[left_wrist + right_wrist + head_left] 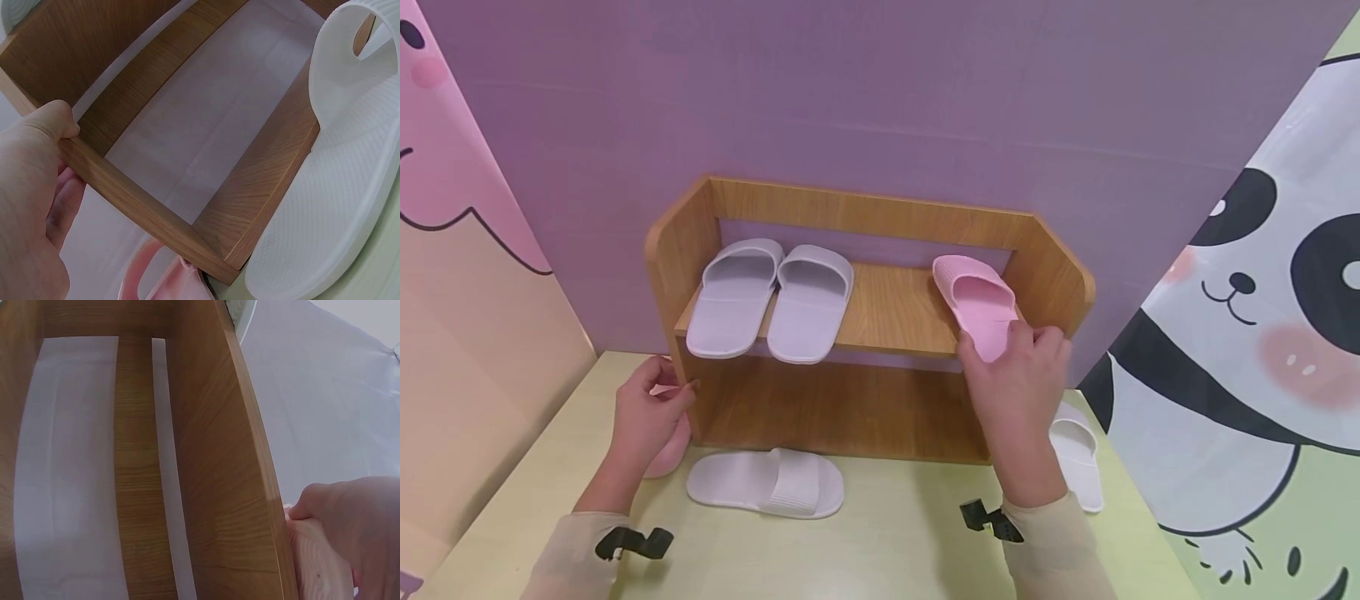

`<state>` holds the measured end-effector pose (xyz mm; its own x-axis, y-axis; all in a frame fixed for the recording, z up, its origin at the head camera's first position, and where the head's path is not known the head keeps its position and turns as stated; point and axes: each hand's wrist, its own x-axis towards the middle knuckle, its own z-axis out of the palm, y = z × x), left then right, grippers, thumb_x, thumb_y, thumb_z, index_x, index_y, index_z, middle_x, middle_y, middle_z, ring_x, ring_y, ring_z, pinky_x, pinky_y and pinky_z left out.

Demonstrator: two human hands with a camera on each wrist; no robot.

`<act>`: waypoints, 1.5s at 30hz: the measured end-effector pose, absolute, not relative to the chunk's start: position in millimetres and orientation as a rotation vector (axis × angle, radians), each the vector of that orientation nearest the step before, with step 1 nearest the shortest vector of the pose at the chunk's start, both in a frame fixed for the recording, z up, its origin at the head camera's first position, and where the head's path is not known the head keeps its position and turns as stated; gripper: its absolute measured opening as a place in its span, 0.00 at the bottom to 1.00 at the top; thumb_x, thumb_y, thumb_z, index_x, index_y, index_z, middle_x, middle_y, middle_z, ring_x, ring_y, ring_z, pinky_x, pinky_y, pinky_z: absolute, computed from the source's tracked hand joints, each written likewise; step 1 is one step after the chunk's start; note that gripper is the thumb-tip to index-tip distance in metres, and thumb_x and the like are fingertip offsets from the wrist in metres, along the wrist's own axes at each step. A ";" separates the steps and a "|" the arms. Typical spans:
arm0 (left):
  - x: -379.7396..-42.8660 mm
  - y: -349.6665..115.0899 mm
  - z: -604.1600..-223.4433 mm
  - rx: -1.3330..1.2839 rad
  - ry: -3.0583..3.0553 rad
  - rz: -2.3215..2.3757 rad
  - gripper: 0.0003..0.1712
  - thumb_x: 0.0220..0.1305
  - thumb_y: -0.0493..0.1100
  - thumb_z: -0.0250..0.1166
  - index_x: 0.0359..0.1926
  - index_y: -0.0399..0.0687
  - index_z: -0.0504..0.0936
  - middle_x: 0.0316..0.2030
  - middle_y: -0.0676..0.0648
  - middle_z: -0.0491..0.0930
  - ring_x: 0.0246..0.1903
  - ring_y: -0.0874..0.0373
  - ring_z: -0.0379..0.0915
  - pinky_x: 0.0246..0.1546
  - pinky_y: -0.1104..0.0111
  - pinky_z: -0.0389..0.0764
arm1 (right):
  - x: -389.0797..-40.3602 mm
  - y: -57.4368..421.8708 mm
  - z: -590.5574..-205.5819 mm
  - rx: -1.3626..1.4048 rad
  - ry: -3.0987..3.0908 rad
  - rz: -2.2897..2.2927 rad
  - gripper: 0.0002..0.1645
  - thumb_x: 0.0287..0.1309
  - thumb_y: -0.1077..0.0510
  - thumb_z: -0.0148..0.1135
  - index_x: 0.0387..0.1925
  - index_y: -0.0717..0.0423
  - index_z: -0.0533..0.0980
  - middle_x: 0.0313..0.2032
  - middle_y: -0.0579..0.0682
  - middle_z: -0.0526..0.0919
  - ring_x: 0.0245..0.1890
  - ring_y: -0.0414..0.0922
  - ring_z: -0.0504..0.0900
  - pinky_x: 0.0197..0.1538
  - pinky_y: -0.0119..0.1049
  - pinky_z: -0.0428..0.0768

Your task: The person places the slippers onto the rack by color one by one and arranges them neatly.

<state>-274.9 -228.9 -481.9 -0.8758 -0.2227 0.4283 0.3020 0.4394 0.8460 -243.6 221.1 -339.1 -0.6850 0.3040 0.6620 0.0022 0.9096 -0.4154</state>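
A small wooden shoe rack (880, 408) with two levels stands against the purple backdrop. My left hand (651, 417) grips its left side panel (150, 200), thumb on the front edge and fingers around the outside. On the upper shelf's right end lies a pink slipper (988, 321), toe toward the back. My right hand (1022, 392) holds that slipper by its heel end, thumb on the left and fingers on the right, as the right wrist view partly shows (356, 519). A pair of white slippers (730, 310) sits side by side on the upper shelf's left part.
One white slipper (726, 482) lies sideways on the table (880, 533) before the rack. Another pink slipper (672, 450) is left of the rack, partly behind my left hand. A further white slipper (1081, 471) lies right of the rack, partly hidden by my right hand.
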 end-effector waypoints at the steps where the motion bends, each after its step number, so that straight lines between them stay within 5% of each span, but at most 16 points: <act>1: -274.5 -229.0 -481.8 -0.063 -2.215 -1.439 0.12 0.72 0.35 0.73 0.51 0.37 0.81 0.47 0.39 0.85 0.46 0.69 0.76 0.44 0.86 0.79 | -245.0 220.3 -338.1 -0.230 -2.299 0.485 0.40 0.64 0.37 0.71 0.54 0.73 0.80 0.50 0.70 0.72 0.56 0.66 0.68 0.56 0.61 0.71; 21: -271.0 -231.1 -482.6 -0.038 -2.215 -1.429 0.12 0.71 0.34 0.73 0.51 0.36 0.82 0.46 0.39 0.85 0.44 0.70 0.77 0.44 0.86 0.79 | -265.3 205.0 -325.9 -0.379 -2.520 0.393 0.49 0.68 0.31 0.60 0.57 0.78 0.73 0.54 0.75 0.71 0.58 0.69 0.67 0.64 0.65 0.68; 33: -272.3 -230.3 -481.6 -0.062 -2.210 -1.431 0.12 0.72 0.34 0.73 0.52 0.35 0.82 0.47 0.38 0.86 0.45 0.72 0.76 0.45 0.87 0.78 | -257.5 204.7 -322.4 -0.373 -2.577 0.391 0.58 0.69 0.25 0.61 0.68 0.76 0.69 0.58 0.75 0.70 0.62 0.70 0.65 0.68 0.66 0.66; 45: -275.4 -228.8 -482.2 -0.068 -2.211 -1.439 0.11 0.72 0.33 0.72 0.51 0.34 0.81 0.46 0.39 0.85 0.46 0.63 0.79 0.44 0.85 0.81 | -238.0 215.5 -321.0 -0.250 -2.489 0.516 0.53 0.73 0.25 0.58 0.68 0.71 0.71 0.58 0.71 0.71 0.63 0.67 0.65 0.65 0.63 0.69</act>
